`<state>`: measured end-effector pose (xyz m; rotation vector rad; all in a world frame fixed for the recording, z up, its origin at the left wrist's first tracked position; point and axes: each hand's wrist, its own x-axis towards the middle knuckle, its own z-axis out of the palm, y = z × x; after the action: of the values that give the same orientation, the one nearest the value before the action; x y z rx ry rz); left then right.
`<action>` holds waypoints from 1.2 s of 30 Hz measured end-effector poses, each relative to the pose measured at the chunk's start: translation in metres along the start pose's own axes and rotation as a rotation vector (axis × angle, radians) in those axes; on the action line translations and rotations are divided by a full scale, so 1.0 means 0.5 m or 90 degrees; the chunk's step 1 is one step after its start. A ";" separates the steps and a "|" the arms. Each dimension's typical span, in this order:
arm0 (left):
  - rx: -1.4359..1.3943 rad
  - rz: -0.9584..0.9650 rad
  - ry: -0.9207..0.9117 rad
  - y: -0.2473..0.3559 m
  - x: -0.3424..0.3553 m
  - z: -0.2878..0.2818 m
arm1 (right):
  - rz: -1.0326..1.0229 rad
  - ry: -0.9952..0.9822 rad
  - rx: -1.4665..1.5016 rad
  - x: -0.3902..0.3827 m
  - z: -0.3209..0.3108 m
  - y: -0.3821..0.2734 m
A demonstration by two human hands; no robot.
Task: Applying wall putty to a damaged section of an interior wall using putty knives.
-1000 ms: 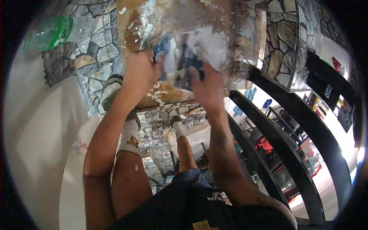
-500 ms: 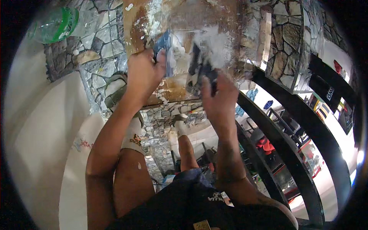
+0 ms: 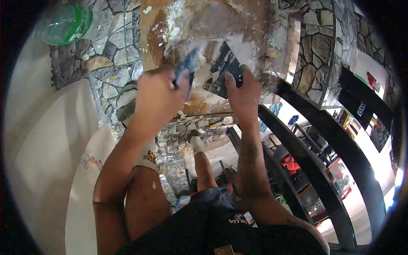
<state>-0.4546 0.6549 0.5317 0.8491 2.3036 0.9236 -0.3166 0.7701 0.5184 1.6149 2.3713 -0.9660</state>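
Note:
A worn brown board [image 3: 161, 23] smeared with white paste and flakes lies under both hands. My left hand [image 3: 160, 95] grips a blue-grey flat blade [image 3: 188, 63], blurred and tilted, at the left of the pasted patch. My right hand [image 3: 244, 95] holds a dark, wide flat scraper [image 3: 221, 66] streaked with white paste, over the middle of the board. The two blades face each other a short way apart.
A plastic bottle with a green label [image 3: 63, 25] lies at upper left on stone-patterned covering [image 3: 110, 49]. Dark slats [image 3: 340, 140] run down the right, with cluttered objects seen between them. A pale wall [image 3: 38, 140] is at left; my legs are below.
The dark scraper moved right and away from the blue-grey blade, then turned upright and back leftward. My left hand dropped slightly lower, its blade tilting rightward at the top.

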 end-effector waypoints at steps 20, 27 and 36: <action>0.020 0.046 -0.062 -0.059 0.011 0.057 | -0.052 0.074 0.055 -0.052 -0.008 0.024; -0.073 -0.102 -0.105 -0.065 0.014 0.046 | -0.182 0.074 0.019 -0.070 0.007 0.027; -0.351 -0.255 -0.115 -0.136 0.001 0.063 | -0.436 -0.154 -0.041 -0.140 -0.010 0.031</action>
<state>-0.4590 0.6294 0.4613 0.2160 1.8248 1.1542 -0.2718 0.7207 0.5458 0.5964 2.7682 -1.0784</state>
